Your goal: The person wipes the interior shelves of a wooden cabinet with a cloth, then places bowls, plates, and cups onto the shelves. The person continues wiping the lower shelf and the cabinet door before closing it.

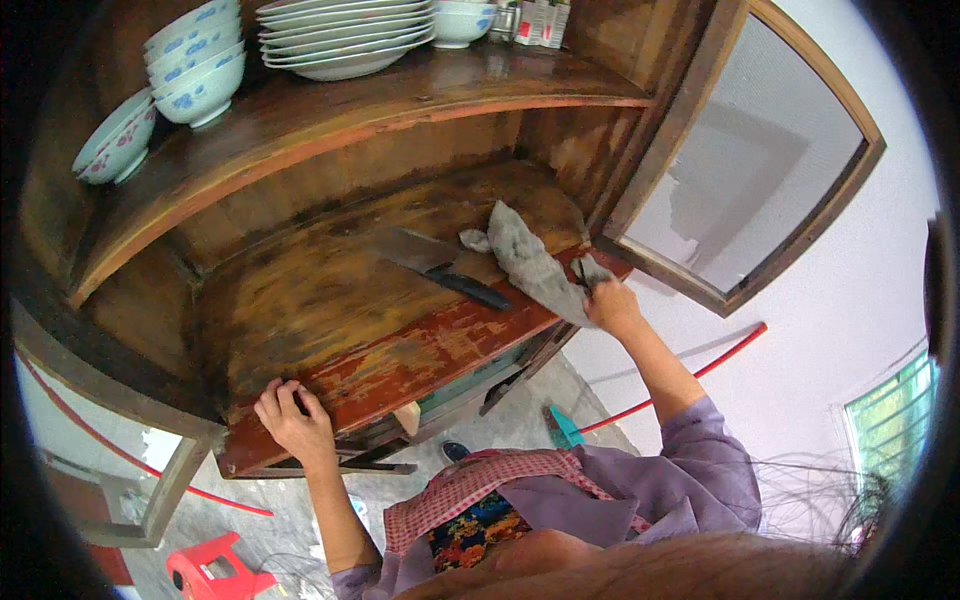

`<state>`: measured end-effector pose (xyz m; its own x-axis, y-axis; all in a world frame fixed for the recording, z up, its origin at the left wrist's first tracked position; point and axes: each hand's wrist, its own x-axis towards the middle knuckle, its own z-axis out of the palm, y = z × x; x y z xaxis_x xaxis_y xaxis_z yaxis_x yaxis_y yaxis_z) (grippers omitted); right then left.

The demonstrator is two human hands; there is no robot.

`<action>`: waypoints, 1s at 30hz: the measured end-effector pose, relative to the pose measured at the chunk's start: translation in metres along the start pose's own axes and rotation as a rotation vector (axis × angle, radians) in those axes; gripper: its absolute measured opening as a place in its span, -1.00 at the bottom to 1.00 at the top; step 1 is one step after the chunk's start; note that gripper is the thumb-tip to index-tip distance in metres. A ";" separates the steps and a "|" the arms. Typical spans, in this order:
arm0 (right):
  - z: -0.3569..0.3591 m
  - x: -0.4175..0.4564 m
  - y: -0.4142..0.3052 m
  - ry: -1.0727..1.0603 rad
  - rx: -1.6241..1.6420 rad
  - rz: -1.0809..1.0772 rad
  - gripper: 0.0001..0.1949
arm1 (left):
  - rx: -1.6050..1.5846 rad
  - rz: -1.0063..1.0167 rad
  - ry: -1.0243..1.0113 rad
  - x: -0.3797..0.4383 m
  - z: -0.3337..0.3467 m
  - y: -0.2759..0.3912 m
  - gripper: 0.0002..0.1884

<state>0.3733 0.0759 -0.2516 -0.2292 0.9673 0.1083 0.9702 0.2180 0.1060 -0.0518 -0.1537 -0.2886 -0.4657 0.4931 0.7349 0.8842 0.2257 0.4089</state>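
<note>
My right hand (611, 306) is closed on one end of a grey, stained cloth (523, 255) at the right end of the cabinet's lower shelf. The cloth stretches from my fist back over the worn wood. My left hand (294, 424) rests on the red front edge (390, 371) of that shelf near its left end, fingers bent, with no object seen in it. Between the hands, nearer the right one, a cleaver (469, 289) with a black handle lies on the shelf, its blade pointing to the back left and partly blurred.
The upper shelf (360, 120) holds stacked bowls (199, 86), plates (345, 64) and small boxes (541, 26). Mesh cabinet doors stand open at the right (799, 266) and left (169, 480). On the floor are a red plastic stool (217, 566) and a green broom head (562, 429).
</note>
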 end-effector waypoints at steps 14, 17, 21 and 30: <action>-0.128 -0.095 0.031 0.821 1.252 -0.113 -0.76 | -1.136 -0.085 -0.583 -0.005 0.047 0.152 -0.78; -0.150 -0.059 -0.031 0.685 1.316 -0.326 -0.76 | -1.505 -0.192 -0.772 0.008 0.049 0.175 -0.39; -0.174 -0.007 -0.131 0.543 1.358 -0.821 -0.83 | -1.662 -0.330 -0.768 0.037 0.057 0.166 -0.24; -0.073 0.095 -0.174 0.167 0.863 -0.751 -0.69 | -0.542 -0.484 -0.280 0.106 -0.010 0.028 -0.81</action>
<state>0.1766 0.1201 -0.1880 -0.7162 0.5411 0.4408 0.3010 0.8093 -0.5044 -0.0767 -0.1034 -0.1943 -0.7051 0.6544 0.2731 0.4108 0.0631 0.9095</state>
